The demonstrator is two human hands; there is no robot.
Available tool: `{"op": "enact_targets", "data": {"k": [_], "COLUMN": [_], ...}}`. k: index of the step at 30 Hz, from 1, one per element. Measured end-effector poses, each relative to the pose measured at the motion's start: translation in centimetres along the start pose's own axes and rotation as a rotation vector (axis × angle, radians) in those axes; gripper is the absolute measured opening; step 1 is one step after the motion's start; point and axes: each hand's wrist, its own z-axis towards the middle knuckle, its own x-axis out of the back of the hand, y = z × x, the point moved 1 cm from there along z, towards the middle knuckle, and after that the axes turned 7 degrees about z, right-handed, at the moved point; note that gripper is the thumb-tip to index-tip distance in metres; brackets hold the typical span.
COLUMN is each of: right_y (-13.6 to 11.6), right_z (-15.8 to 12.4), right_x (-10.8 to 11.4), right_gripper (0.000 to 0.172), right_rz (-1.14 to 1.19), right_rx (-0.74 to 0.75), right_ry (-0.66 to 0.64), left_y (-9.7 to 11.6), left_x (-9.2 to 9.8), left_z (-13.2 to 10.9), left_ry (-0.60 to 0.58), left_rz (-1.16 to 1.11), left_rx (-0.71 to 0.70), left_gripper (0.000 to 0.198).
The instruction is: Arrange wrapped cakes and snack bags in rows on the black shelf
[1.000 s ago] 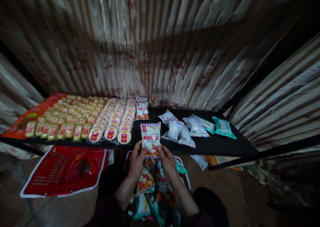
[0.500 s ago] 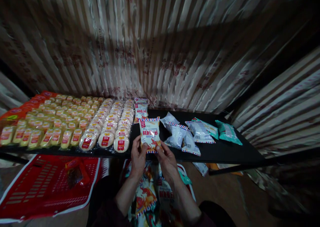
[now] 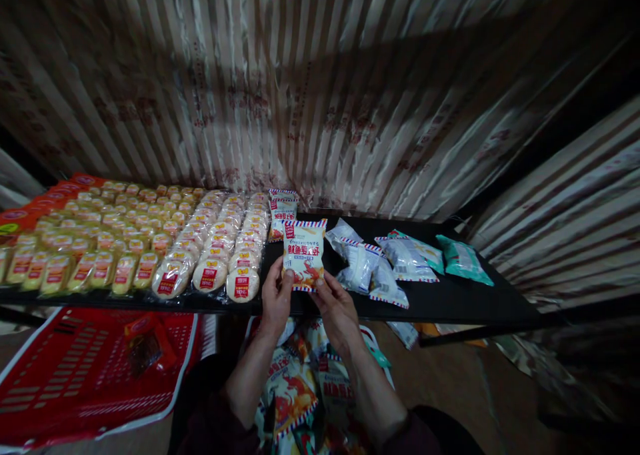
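Note:
A white and orange snack bag (image 3: 304, 255) with striped edges is held upright between both hands, above the front part of the black shelf (image 3: 465, 305). My left hand (image 3: 277, 298) grips its lower left corner, thumb on the front. At the lower right corner, my right hand (image 3: 336, 308) pinches it with the thumb in front. Just behind it, similar bags (image 3: 283, 208) lie in a column beside rows of wrapped round crackers (image 3: 243, 284). Several silvery bags (image 3: 361, 268) lie loosely to the right.
Small yellow wrapped cakes (image 3: 100, 241) fill the shelf's left part. Green bags (image 3: 463, 260) lie toward its right end. Below stand a red basket (image 3: 85, 375) with one package inside and, between the legs, a container of snack bags (image 3: 293, 391). A striped curtain (image 3: 310, 95) hangs behind.
The held bag has moved slightly up and tilted to show its front more fully, still in both hands. The view has shifted slightly.

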Motion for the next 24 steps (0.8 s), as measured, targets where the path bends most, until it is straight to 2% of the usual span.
{"op": "enact_targets", "data": {"k": [6, 16, 21, 24], "right_y": [-0.3, 0.0, -0.2, 0.0], "right_z": [0.5, 0.1, -0.2, -0.2], "right_x": [-0.4, -0.8, -1.3, -1.3], "right_gripper": [0.038, 0.038, 0.043, 0.05], "right_rz": [-0.006, 0.071, 0.098, 0.058], "right_rx": [0.035, 0.036, 0.021, 0.09], "right_ry": [-0.011, 0.037, 0.012, 0.049], "left_y": [-0.1, 0.4, 0.1, -0.3], "left_x": [-0.2, 0.3, 0.2, -0.1], "left_z": [0.7, 1.0, 1.0, 1.1], "left_ry": [-0.028, -0.016, -0.047, -0.058], "left_rz": [-0.053, 0.0, -0.028, -0.026], "left_rx": [-0.008, -0.042, -0.023, -0.015], "left_gripper": [0.044, 0.032, 0.03, 0.032]}}
